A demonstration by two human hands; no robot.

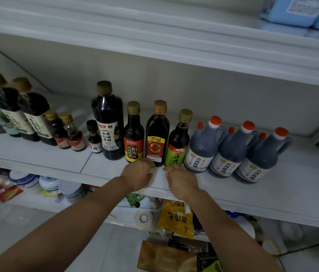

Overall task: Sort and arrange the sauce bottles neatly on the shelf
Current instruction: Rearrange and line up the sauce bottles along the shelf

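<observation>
Both hands (138,174) flank the upright red-labelled bottle's (157,134) base.

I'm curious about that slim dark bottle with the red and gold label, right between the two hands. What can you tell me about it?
The slim dark bottle stands upright near the front edge of the white shelf, in a row of sauce bottles. It has a copper-coloured screw cap, a narrow neck, and a glossy body that looks filled with dark liquid. Its red label carries a gold panel and a circular emblem. The left hand reaches its base on one side; the right hand sits just beside it. Whether either hand grips it is unclear.
</observation>
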